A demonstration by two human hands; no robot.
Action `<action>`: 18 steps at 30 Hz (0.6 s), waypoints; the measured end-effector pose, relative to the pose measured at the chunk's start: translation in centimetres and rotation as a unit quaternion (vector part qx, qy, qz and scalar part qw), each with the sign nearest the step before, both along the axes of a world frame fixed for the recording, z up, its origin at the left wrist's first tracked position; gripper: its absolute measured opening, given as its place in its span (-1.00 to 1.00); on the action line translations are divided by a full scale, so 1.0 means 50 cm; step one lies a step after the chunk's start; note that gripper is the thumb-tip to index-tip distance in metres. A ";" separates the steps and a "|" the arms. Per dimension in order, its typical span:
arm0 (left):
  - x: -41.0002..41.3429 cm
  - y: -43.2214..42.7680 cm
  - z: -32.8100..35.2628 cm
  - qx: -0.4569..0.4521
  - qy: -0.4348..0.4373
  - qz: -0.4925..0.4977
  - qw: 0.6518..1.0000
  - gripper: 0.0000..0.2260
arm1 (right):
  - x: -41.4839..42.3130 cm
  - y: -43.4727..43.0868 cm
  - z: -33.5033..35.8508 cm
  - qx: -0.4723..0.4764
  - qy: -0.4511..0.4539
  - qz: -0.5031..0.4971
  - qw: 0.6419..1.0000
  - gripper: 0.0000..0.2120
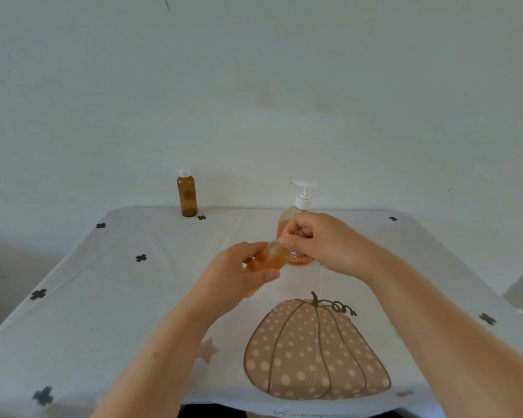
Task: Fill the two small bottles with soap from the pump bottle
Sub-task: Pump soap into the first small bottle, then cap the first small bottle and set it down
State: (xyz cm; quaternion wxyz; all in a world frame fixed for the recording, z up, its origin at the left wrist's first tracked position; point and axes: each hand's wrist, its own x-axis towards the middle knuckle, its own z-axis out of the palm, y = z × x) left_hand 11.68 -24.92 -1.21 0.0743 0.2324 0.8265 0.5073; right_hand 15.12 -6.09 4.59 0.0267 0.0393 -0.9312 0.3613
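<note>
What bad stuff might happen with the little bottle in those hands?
The left hand holds the little bottle tilted while the right hand pinches its top, so any soap inside might dribble onto the tablecloth once it opens. The pump bottle stands just behind both hands; a bump might tip it. The other small bottle stands near the table's far edge and might get knocked off.

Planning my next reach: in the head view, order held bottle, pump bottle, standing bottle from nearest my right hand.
1. Held bottle: touching the right hand, centre.
2. Pump bottle: just behind it.
3. Standing bottle: far left, rear.
</note>
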 end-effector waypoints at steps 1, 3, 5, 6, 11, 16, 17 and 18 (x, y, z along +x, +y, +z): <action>0.000 -0.002 0.001 0.007 0.000 0.001 1.000 -0.69 | 0.000 -0.001 -0.001 -0.012 0.001 0.002 1.000 -0.88; 0.000 -0.006 0.005 0.018 -0.002 0.000 1.000 -0.72 | 0.001 -0.006 0.000 -0.041 0.002 0.008 0.999 -0.90; -0.002 -0.007 0.005 0.009 0.010 0.009 1.000 -0.73 | 0.000 -0.015 -0.004 -0.036 0.016 0.000 0.999 -0.90; -0.002 -0.006 0.004 0.007 0.021 0.024 0.999 -0.75 | -0.001 -0.023 -0.007 -0.028 0.028 -0.012 0.999 -0.89; -0.001 -0.002 -0.003 -0.077 0.163 0.106 0.978 -0.79 | -0.019 -0.062 -0.037 -0.094 0.061 -0.082 0.990 -0.85; -0.029 -0.024 0.009 -0.072 0.120 0.121 0.983 -0.79 | -0.045 -0.100 -0.036 -0.131 0.068 -0.087 0.985 -0.83; -0.039 -0.032 0.014 -0.037 0.080 0.122 0.989 -0.82 | -0.051 -0.107 -0.031 -0.146 0.064 -0.081 0.984 -0.82; -0.050 -0.040 0.016 0.004 0.040 0.126 0.991 -0.82 | -0.055 -0.112 -0.028 -0.156 0.058 -0.078 0.983 -0.81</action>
